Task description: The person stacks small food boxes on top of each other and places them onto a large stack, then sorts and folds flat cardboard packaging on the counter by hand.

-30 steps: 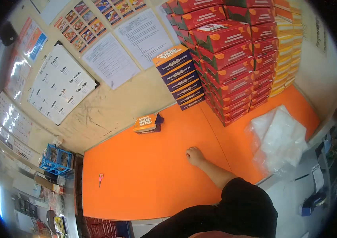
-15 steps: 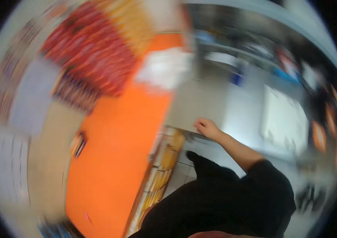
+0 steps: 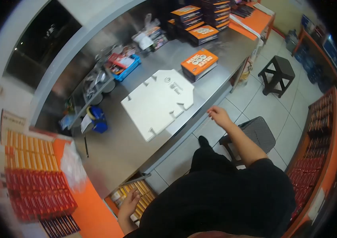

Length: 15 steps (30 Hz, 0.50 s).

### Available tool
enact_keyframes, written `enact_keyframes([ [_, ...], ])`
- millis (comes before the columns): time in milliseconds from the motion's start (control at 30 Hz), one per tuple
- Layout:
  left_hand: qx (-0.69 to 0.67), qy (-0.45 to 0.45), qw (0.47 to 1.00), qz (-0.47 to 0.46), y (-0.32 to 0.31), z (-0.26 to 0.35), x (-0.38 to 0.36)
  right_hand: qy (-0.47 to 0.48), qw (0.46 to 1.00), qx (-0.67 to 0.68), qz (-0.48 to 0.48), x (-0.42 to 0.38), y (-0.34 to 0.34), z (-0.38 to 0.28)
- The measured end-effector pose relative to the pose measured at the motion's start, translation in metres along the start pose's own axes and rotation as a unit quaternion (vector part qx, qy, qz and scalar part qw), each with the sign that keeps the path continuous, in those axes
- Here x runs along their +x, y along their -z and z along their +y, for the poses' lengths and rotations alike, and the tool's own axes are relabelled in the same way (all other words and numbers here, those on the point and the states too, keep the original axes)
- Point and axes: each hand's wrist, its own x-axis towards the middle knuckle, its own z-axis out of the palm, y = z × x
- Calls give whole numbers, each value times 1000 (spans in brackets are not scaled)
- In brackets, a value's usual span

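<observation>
Since a second ago the view has swung right round — away from the orange counter with its wall of stacked red boxes, where the right hand rested as a loose fist, and onto a long stainless-steel worktable (image 3: 212, 85). Those red stacked boxes (image 3: 37, 190) now sit at the lower left edge of the view.

By the look of it, the step in hand is a reach toward the flat white die-cut cardboard blank (image 3: 158, 101), which lies unfolded on the steel top, near its front edge and just in front of a closed orange printed carton (image 3: 199, 62). The right hand (image 3: 218, 116) hovers beside the table edge, close to the blank but not touching it; fingers loosely spread, nothing held. The forearm stretches forward from a black sleeve, elbow slightly bent.

The left hand (image 3: 129, 204) hangs low by the hip, near the yellow packets on the shelf (image 3: 142, 190) under the table — fingers relaxed and part open, empty as far as one can see.

Taking up the blank would call for carrying the right hand further over the edge and pinching a corner.
</observation>
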Motion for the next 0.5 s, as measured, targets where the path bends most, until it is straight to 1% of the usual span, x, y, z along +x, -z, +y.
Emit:
enact_keyframes([
  [33, 68, 63, 995, -42, 3, 72, 10, -7, 1000, 4, 7, 22, 19, 11],
  [100, 43, -30, 997, -56, 14, 119, 67, 39, 993, 38, 101, 78, 58, 28],
  [167, 163, -172, 971, -28, 23, 196, 138, 23, 989, 51, 137, 129, 108, -5],
  [200, 191, -239, 952, -5, 16, 246, 172, 8, 985, 64, 162, 158, 133, -18],
  [233, 217, -305, 927, 20, 10, 300, 206, 14, 980, 108, 166, 194, 155, -17],
  [267, 232, -349, 907, 28, -2, 351, 240, 24, 979, 107, 172, 232, 177, -12],
  [300, 250, -391, 885, 37, -17, 401, 271, -17, 966, 164, 198, 269, 194, -1],
  [333, 296, -405, 864, 33, -34, 452, 298, -61, 947, 222, 223, 304, 208, 6],
  [367, 333, -442, 832, 42, -51, 496, 329, -89, 934, 261, 229, 335, 221, 16],
  [400, 336, -485, 807, 34, -71, 539, 358, -90, 930, 266, 236, 364, 232, 22],
  [433, 360, -515, 777, 37, -92, 582, 381, -82, 911, 307, 261, 389, 241, 25],
  [467, 377, -553, 741, 56, -112, 619, 404, -76, 890, 346, 286, 410, 250, 29],
  [500, 391, -588, 704, 76, -131, 653, 425, -68, 891, 340, 294, 433, 260, 36],
])
